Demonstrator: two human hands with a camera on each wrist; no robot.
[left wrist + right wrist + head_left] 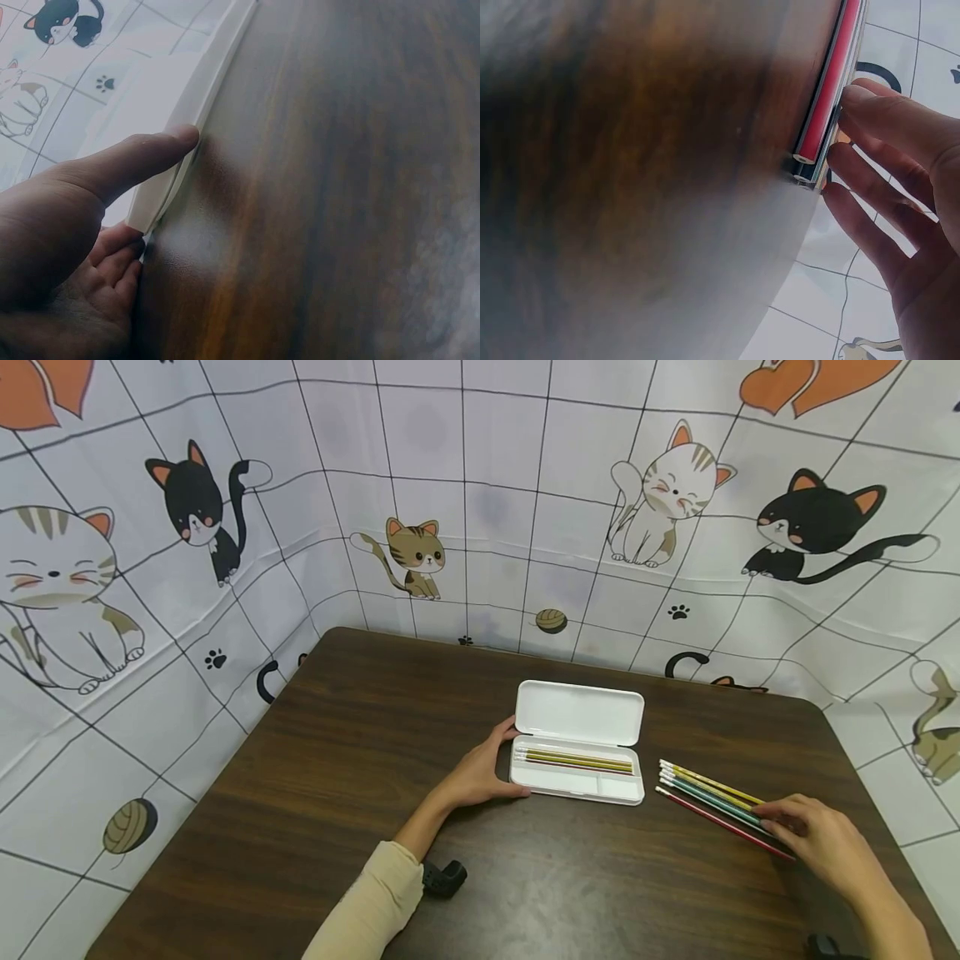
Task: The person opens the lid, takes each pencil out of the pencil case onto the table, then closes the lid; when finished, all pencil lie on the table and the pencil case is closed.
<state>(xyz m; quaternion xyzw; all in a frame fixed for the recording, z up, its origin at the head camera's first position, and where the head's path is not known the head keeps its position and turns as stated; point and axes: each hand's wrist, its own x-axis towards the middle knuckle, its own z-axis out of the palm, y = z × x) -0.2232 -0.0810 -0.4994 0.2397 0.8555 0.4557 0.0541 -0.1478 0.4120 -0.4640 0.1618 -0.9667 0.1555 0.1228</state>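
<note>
A white pencil case (577, 792) lies with its lid (580, 710) raised, and a few striped yellow and red pencils (577, 761) rest in its long compartment. My left hand (480, 772) grips the case's left end, thumb along the front edge and fingers toward the back. In the left wrist view, the thumb (150, 159) presses the case's side. To the right, loose pencils with white erasers lie fanned out: yellow pencils (712, 782), green pencils (708, 797) and a red pencil (720, 820). My right hand (821, 839) pinches at a green pencil near its far end; the fingertips partly hide the contact.
The dark wooden table (360, 727) carries everything. A curtain (495, 510) with printed cats hangs behind and at both sides of it. A black wrist device (444, 878) sits under the left forearm, and another (825, 946) shows near the right wrist.
</note>
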